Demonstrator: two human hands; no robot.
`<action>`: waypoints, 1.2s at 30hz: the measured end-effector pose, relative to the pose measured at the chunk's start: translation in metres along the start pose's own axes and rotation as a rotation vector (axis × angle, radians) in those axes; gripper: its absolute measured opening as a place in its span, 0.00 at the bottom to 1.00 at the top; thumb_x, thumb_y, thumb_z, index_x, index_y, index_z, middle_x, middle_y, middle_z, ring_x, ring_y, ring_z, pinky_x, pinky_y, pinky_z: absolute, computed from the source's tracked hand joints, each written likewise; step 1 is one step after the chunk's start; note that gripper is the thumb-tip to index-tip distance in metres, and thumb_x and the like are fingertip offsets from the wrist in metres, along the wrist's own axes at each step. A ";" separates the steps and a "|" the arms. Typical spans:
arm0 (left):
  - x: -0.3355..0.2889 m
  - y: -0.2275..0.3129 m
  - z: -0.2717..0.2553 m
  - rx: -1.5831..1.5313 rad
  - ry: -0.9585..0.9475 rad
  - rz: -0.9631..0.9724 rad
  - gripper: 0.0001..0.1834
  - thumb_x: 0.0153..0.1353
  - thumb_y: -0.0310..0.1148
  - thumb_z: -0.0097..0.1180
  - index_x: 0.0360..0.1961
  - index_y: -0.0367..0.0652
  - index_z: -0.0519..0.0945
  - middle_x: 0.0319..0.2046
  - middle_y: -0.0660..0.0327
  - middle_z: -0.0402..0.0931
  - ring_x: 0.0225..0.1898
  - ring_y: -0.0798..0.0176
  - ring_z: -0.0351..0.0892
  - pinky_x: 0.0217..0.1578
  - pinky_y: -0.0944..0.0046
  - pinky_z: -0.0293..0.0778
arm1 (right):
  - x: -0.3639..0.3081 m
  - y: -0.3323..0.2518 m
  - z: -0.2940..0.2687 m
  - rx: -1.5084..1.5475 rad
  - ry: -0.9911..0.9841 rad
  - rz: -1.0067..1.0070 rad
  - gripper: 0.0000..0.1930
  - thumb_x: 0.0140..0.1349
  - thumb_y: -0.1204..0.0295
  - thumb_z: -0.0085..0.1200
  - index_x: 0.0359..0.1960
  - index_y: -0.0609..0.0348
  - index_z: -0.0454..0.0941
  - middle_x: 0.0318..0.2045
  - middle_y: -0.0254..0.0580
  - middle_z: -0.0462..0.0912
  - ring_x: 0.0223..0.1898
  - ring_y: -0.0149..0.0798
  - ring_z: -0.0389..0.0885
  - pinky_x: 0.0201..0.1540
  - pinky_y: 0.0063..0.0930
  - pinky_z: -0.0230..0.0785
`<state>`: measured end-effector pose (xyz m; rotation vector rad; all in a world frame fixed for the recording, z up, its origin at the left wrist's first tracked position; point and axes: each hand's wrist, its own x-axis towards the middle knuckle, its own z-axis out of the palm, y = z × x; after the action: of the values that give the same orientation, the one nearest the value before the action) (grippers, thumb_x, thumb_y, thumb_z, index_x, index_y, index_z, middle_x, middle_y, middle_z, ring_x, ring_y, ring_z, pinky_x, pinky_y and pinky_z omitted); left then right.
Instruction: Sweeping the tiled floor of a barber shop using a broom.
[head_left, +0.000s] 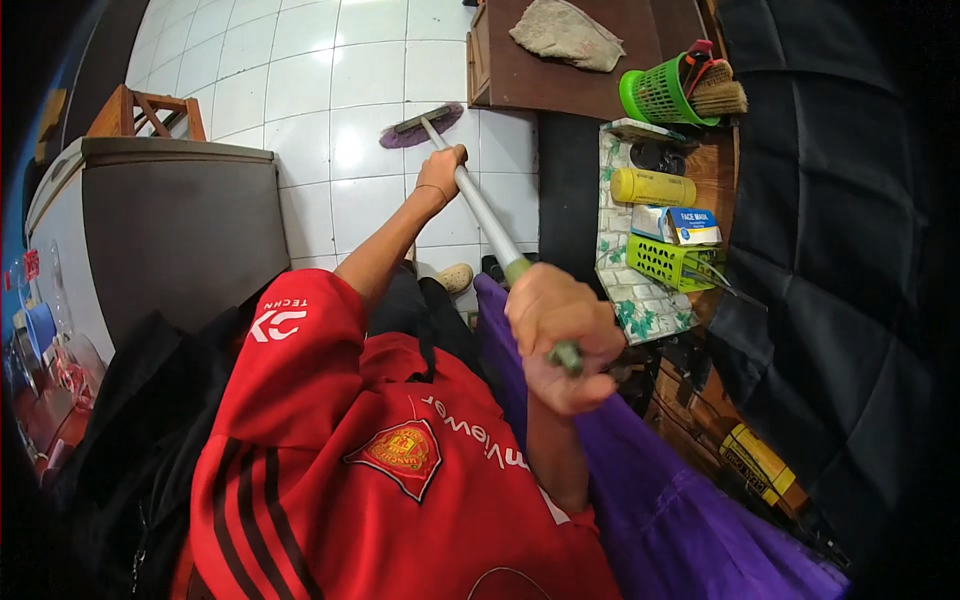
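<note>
A long-handled broom (490, 215) slants across the view, its pale grey pole running from near me to the floor ahead. Its head (422, 126), a grey bar fringed in purple, rests on the white tiles. Partway down the pole my left hand (440, 168) is closed around it, the arm stretched forward. My right hand (565, 335) wraps the near end, close to the camera, where a green tip (565, 357) pokes out of the fist; this hand is slightly blurred.
At left stands a grey cabinet-like box (185, 210) beside a wooden frame (140, 112). A brown table (570, 85) bears a crumpled cloth (566, 35) and a green basket of brushes (660, 93). On a right-hand shelf are a yellow bottle (650, 187), a mask box (680, 225) and a green basket (660, 262). Purple fabric (660, 480) hangs nearby.
</note>
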<state>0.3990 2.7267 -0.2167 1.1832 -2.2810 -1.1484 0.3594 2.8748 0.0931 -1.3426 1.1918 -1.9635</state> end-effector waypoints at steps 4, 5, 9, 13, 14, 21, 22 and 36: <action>0.011 0.023 0.002 -0.047 0.098 -0.047 0.08 0.52 0.28 0.52 0.35 0.43 0.76 0.30 0.51 0.78 0.36 0.41 0.77 0.43 0.46 0.71 | -0.006 -0.005 -0.018 0.050 0.045 0.046 0.36 0.60 0.32 0.31 0.20 0.57 0.63 0.11 0.35 0.64 0.16 0.33 0.61 0.23 0.28 0.57; 0.010 0.031 0.000 -0.026 0.139 -0.005 0.08 0.52 0.28 0.52 0.35 0.44 0.76 0.29 0.52 0.78 0.37 0.43 0.77 0.44 0.46 0.70 | -0.010 -0.011 -0.022 0.048 0.067 0.055 0.36 0.60 0.32 0.31 0.20 0.57 0.63 0.11 0.35 0.64 0.16 0.33 0.61 0.23 0.28 0.57; -0.014 0.071 -0.016 -0.062 0.192 0.253 0.11 0.47 0.27 0.58 0.34 0.41 0.75 0.25 0.55 0.76 0.32 0.49 0.77 0.40 0.53 0.68 | -0.012 -0.066 -0.031 0.096 0.203 -0.024 0.38 0.59 0.31 0.31 0.15 0.55 0.64 0.07 0.30 0.63 0.08 0.31 0.62 0.14 0.24 0.55; -0.066 0.136 -0.013 -0.205 0.023 0.281 0.12 0.51 0.35 0.61 0.31 0.40 0.74 0.22 0.54 0.75 0.29 0.47 0.75 0.32 0.52 0.71 | 0.018 -0.159 -0.029 -0.122 0.226 -0.139 0.27 0.59 0.42 0.48 0.15 0.48 0.59 0.08 0.25 0.61 0.07 0.24 0.58 0.11 0.19 0.51; -0.078 0.146 -0.013 -0.305 -0.076 0.337 0.10 0.48 0.33 0.61 0.31 0.45 0.75 0.24 0.51 0.75 0.32 0.44 0.75 0.34 0.48 0.67 | 0.023 -0.172 -0.025 -0.141 0.164 -0.148 0.27 0.62 0.43 0.45 0.16 0.49 0.60 0.09 0.27 0.64 0.08 0.24 0.61 0.12 0.20 0.56; -0.133 0.142 0.046 -0.452 -0.436 0.097 0.13 0.38 0.31 0.67 0.28 0.46 0.80 0.27 0.53 0.78 0.37 0.46 0.77 0.42 0.49 0.73 | 0.018 -0.113 0.007 -0.328 0.030 0.032 0.20 0.56 0.59 0.53 0.13 0.58 0.70 0.09 0.34 0.71 0.10 0.34 0.72 0.17 0.25 0.68; -0.134 0.131 0.055 -0.489 -0.434 0.056 0.13 0.39 0.31 0.67 0.29 0.46 0.81 0.28 0.53 0.79 0.38 0.45 0.77 0.42 0.49 0.74 | 0.015 -0.097 0.007 -0.374 -0.008 0.106 0.19 0.54 0.61 0.56 0.12 0.59 0.72 0.08 0.34 0.71 0.10 0.36 0.73 0.18 0.25 0.68; -0.025 0.012 0.012 -0.056 -0.088 0.071 0.11 0.43 0.26 0.58 0.32 0.45 0.82 0.37 0.54 0.80 0.43 0.45 0.76 0.43 0.49 0.75 | 0.011 -0.026 0.004 -0.024 -0.056 -0.011 0.29 0.66 0.49 0.44 0.13 0.58 0.63 0.07 0.31 0.64 0.08 0.31 0.65 0.16 0.26 0.64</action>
<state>0.4007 2.7560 -0.2132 1.0424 -2.3185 -1.2528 0.3607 2.8775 0.1212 -1.4106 1.1879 -1.9118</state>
